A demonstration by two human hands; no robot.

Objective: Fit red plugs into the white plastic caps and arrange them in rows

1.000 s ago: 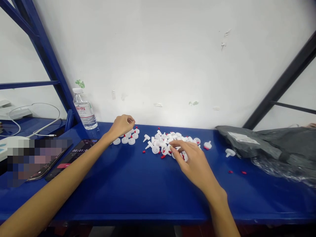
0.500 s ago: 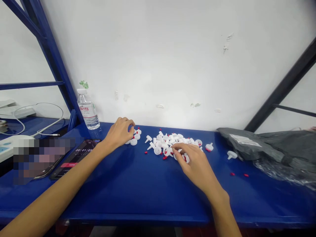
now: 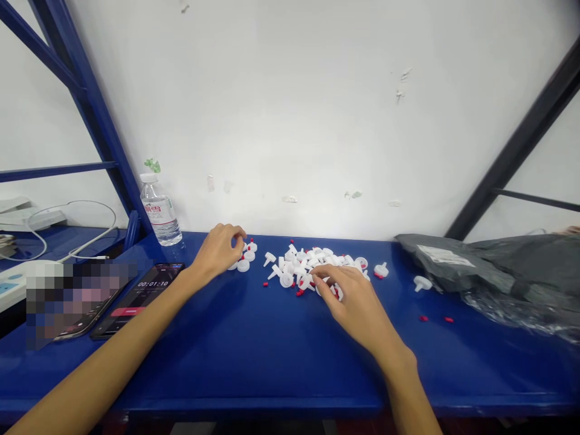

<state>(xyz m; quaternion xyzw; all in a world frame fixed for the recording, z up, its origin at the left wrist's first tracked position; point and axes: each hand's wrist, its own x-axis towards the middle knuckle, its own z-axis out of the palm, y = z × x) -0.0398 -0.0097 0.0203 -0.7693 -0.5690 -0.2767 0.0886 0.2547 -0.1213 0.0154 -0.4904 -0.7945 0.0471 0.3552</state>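
Left hand (image 3: 220, 251) has been shifting over red-tipped pieces (image 3: 243, 265) left of the white pile (image 3: 308, 264), hiding more; right hand (image 3: 351, 296) is covering the pile's right front. Fingers are curling; whether tips are meeting, I cannot tell. Bare table (image 3: 254, 350) is stretching from the pile to its front edge.

My hands (image 3: 351, 299), two; bottle (image 3: 162, 214), one; phones (image 3: 138, 300), two; worktop (image 3: 254, 350), one; white nozzles (image 3: 286, 280), too heaped for me to count; red caps (image 3: 448, 319), two at right, the rest uncountable.
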